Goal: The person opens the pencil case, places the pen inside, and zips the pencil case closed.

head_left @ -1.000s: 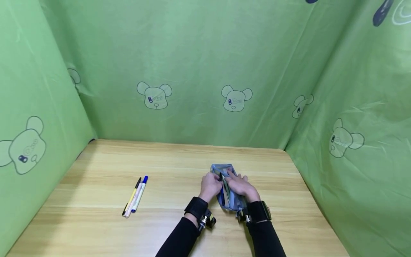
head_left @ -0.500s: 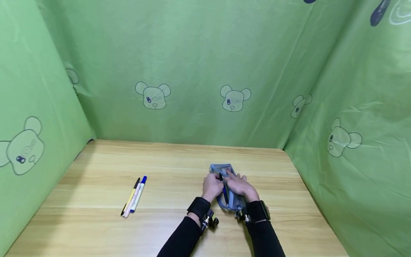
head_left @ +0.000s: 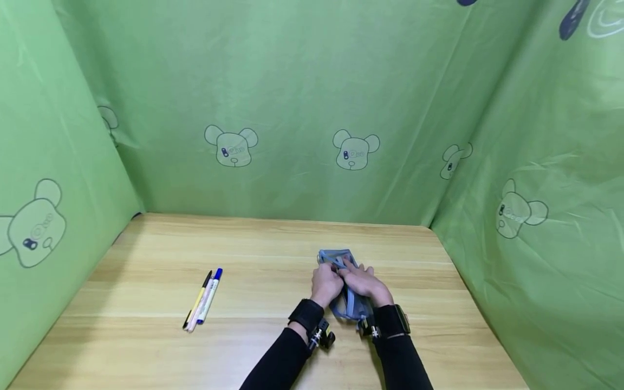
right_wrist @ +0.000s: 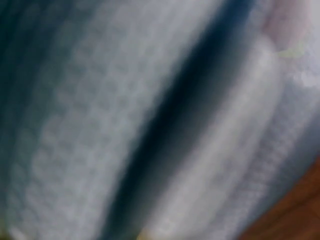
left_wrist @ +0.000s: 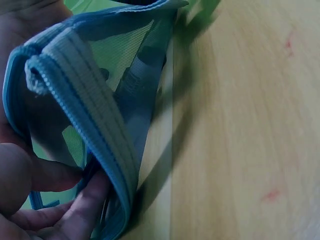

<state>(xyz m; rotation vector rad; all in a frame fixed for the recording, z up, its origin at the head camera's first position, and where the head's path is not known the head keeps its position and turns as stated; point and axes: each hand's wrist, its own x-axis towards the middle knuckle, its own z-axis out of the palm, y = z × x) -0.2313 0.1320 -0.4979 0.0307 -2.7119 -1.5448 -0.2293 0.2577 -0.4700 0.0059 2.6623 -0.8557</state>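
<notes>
A blue mesh zippered pencil case (head_left: 358, 307) lies on the table with its top parted. My left hand (head_left: 325, 284) reaches into the opening; in the left wrist view its thumb and fingers pinch a dark, slim pen (left_wrist: 89, 170) behind the zipper edge, most of it hidden. From the other side my right hand (head_left: 363, 283) grips the case's edge, its fingertips just inside the opening. The right wrist view is filled by the blurred, pale fabric of the case (right_wrist: 90, 110), with a bit of a finger (right_wrist: 287, 22) at the top right.
To the left on the wooden table (head_left: 146, 281) lie a yellow pen with black ends (head_left: 197, 299), a pale pink pen (head_left: 200, 306) and a white marker with a blue cap (head_left: 210, 298), side by side. Green curtains (head_left: 292, 81) enclose the back and both sides.
My left hand has shifted slightly right, over the opening. The dark blue pen, seen by its fingers earlier, went down into the case and is now mostly covered. The right hand stays put.
</notes>
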